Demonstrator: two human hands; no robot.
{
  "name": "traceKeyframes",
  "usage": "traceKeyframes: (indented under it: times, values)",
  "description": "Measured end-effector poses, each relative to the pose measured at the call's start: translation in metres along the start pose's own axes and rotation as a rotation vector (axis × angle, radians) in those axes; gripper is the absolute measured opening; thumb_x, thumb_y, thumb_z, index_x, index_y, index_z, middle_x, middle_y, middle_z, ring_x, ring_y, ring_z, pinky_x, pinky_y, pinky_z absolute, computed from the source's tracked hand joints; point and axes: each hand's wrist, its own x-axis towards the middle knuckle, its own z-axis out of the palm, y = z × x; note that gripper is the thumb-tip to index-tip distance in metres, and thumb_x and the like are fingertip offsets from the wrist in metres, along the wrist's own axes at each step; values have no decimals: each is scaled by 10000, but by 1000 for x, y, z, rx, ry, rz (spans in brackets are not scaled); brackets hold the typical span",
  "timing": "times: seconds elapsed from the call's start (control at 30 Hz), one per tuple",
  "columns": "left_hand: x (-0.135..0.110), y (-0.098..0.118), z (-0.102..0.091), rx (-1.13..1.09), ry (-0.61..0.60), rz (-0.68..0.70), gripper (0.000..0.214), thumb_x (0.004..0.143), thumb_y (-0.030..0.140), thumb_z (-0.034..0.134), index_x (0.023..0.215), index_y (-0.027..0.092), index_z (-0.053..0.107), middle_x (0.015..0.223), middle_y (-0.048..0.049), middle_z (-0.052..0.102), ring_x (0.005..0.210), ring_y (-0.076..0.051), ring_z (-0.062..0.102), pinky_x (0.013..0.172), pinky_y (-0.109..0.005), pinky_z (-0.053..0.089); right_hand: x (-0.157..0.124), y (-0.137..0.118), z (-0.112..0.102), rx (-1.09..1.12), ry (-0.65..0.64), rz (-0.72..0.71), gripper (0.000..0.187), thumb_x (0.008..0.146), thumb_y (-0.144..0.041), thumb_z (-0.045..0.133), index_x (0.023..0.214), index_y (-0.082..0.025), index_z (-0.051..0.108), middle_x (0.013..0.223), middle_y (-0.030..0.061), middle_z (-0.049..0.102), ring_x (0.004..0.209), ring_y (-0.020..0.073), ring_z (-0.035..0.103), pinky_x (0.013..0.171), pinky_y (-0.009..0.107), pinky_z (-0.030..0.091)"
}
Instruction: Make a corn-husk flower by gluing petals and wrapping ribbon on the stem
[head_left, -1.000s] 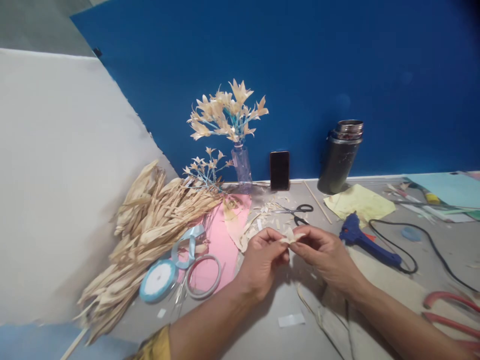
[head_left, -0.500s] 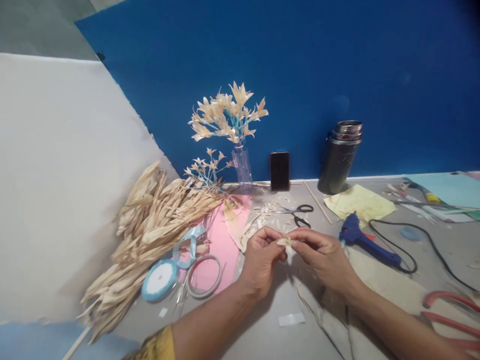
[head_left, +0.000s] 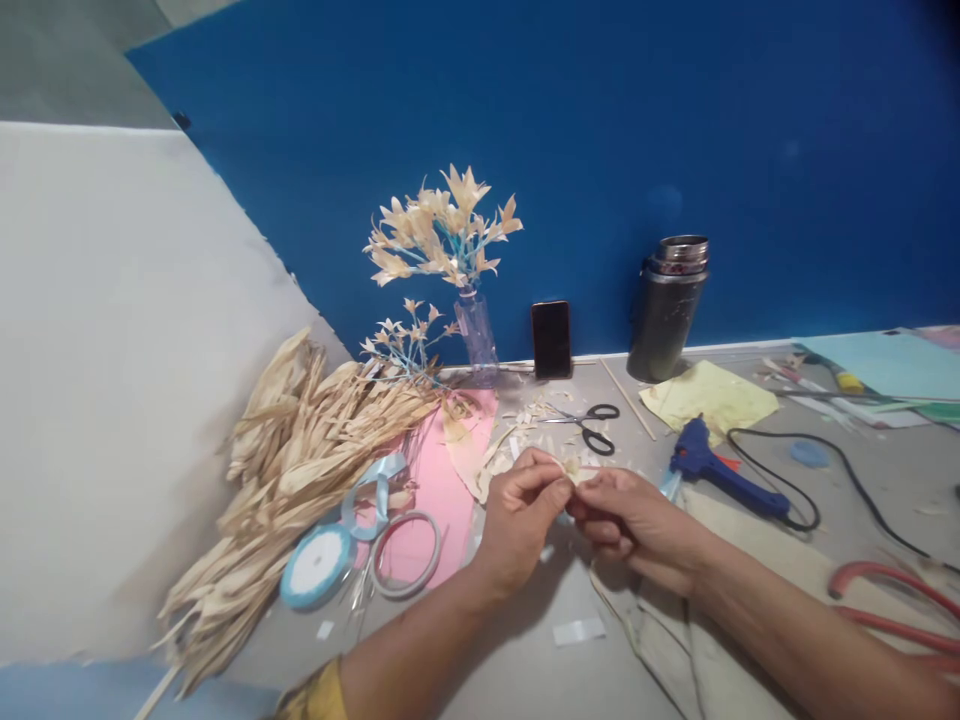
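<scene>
Between my fingertips is a small pale piece of corn husk (head_left: 571,468), partly hidden by the fingers. My left hand (head_left: 523,510) pinches it from the left, thumb against the fingers. From the other side my right hand (head_left: 628,520) grips it too, its fingers curled, and the two hands touch or nearly touch. Black-handled scissors (head_left: 596,428) lie just beyond the hands among pale scraps. A blue glue gun (head_left: 724,475) rests on its side to the right of my right hand.
Left lie a heap of dried husks (head_left: 300,450), a ribbon spool (head_left: 319,565) and a tape ring (head_left: 407,555) by pink paper (head_left: 442,480). Husk flowers (head_left: 442,225) stand in a bottle (head_left: 476,335) behind, with a phone (head_left: 551,340) and flask (head_left: 667,310). Red-handled pliers (head_left: 892,610) lie right.
My fingers have shifted around the husk piece, and my right hand has turned, its lower fingers now curled in view. The whole view has swung slightly.
</scene>
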Motion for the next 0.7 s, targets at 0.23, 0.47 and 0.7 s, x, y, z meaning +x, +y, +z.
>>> traceKeyframes:
  times: [0.23, 0.47, 0.7]
  values:
    - [6, -3, -3, -81, 153, -142, 179, 775, 261, 691, 619, 174, 681, 542, 29, 487, 546, -103, 417, 586, -259, 333, -2, -1, 6, -350, 165, -254, 313, 710, -414, 817, 797, -166, 647, 602, -61, 517, 489, 60, 396, 456, 202, 268]
    - [6, -7, -2, -480, 40, -419, 271, 604, 262, 840, 522, 146, 609, 495, 41, 468, 489, -68, 402, 518, -219, 315, 0, -1, 2, -361, 199, -287, 320, 695, -398, 829, 801, -177, 622, 678, -38, 603, 525, 72, 451, 487, 219, 305]
    - [5, -5, -3, -524, 54, -501, 274, 514, 186, 880, 576, 155, 615, 494, 47, 518, 448, -58, 425, 486, -200, 330, -3, -4, 4, -322, 138, -243, 365, 672, -425, 860, 782, -179, 613, 672, -42, 604, 524, 71, 467, 494, 213, 336]
